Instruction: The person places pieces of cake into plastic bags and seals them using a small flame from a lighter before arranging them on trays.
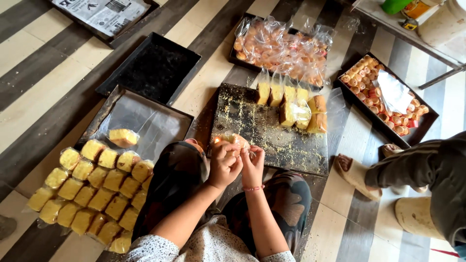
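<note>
- Head view: the floor [43, 97] is laid in broad tan and dark grey stripes running on a diagonal; the person sits on it, knees in dark patterned cloth.
- At centre, both hands meet over the near edge of a crumb-strewn metal tray [272, 140]. The left hand [224, 165] and right hand [253, 165] have their fingers curled and clamped on a small wrapped bun [232, 140] in clear film, held just above that tray's 7 o'clock corner.
- At the tray's 1 o'clock end stand bagged yellow cake slices [291, 104], touching one another.
- At 8 o'clock from the hands, wrapped cake pieces [92, 189] lie packed in rows on the floor, touching a tray lined with clear plastic [145, 121] that carries one wrapped piece [123, 138].
- At 10 o'clock, an empty-looking black tray [155, 68]; beyond it a tray lined with newspaper [104, 14].
- At 12 o'clock, a tray heaped with bagged buns [281, 48].
- At 2 o'clock, a tray of small round pastries [374, 92] with a white bag on top.
- At 3 o'clock, another person's sandalled feet [359, 174] and dark sleeve.
</note>
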